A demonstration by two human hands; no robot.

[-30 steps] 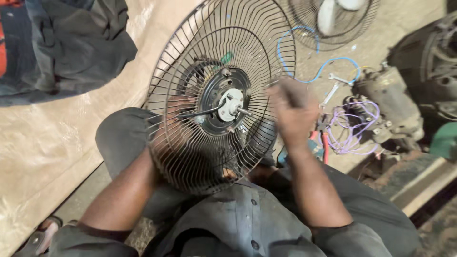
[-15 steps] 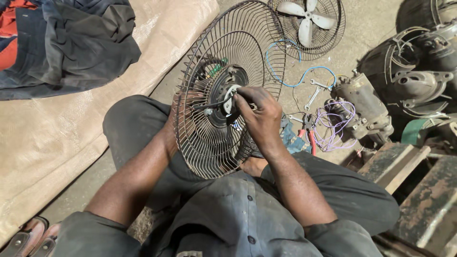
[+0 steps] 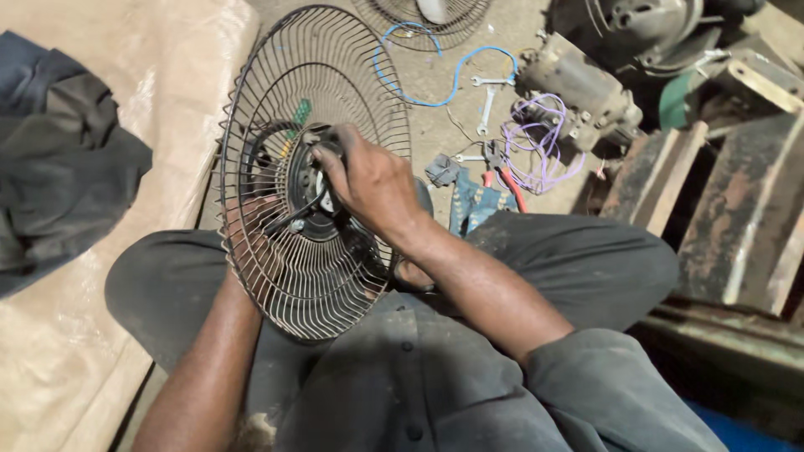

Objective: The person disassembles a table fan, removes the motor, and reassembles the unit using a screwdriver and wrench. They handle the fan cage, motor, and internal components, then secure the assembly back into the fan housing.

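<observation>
A rusty round wire fan cage (image 3: 360, 100) stands tilted on my lap, with a dark hub (image 3: 295, 188) and motor at its centre. My right hand (image 3: 368, 180) reaches in from the right. Its fingers are closed on the small part at the middle of the hub. My left hand (image 3: 251, 230) is behind the cage and shows only through the wires. It holds the back of the motor at the lower left. My left forearm runs up from below.
A dark cloth (image 3: 59, 184) lies on a tan sheet (image 3: 126, 67) to the left. Beyond the cage lie a blue wire (image 3: 435, 100), a spanner (image 3: 488, 105), a purple wire coil (image 3: 544, 142), red-handled pliers (image 3: 507, 180) and an old motor (image 3: 578, 84). Rusty metal blocks (image 3: 737, 209) stand to the right.
My right hand has moved left from beside the cage onto the hub and closed on it. The cage now sits more upright, and the view has shifted closer.
</observation>
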